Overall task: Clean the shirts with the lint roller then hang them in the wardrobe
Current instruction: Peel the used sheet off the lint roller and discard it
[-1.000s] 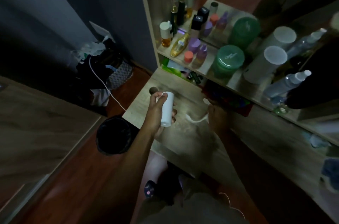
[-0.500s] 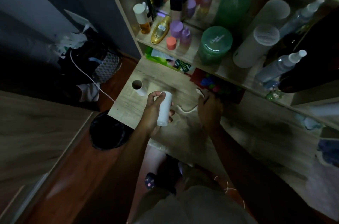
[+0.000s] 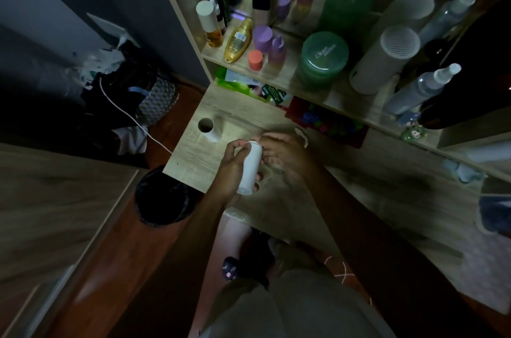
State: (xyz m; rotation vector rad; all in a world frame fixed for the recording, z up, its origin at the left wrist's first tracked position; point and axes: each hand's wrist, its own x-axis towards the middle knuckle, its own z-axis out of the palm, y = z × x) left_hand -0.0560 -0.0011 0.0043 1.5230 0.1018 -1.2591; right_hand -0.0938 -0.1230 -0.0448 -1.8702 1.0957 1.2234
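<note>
A white lint roll (image 3: 250, 169) stands nearly upright over the wooden table (image 3: 193, 160), and my left hand (image 3: 231, 169) is wrapped around it. My right hand (image 3: 284, 156) is against the roll's top end, fingertips touching it. It grips the thin white lint roller handle (image 3: 302, 136), whose curved end pokes out behind the hand. An empty cardboard core (image 3: 209, 129) lies on the table to the left of my hands. No shirt shows in the dim view.
A shelf (image 3: 279, 80) behind the table carries several bottles, a green jar (image 3: 322, 59), a white cylinder (image 3: 387, 58) and a spray bottle (image 3: 423, 86). A black bin (image 3: 163, 196) stands on the floor by the table corner. Bags and a white cable (image 3: 130, 116) lie at the left.
My right hand has moved left with the handle and now touches the top of the roll. The left hand has kept hold of the roll. The camera has tilted down.
</note>
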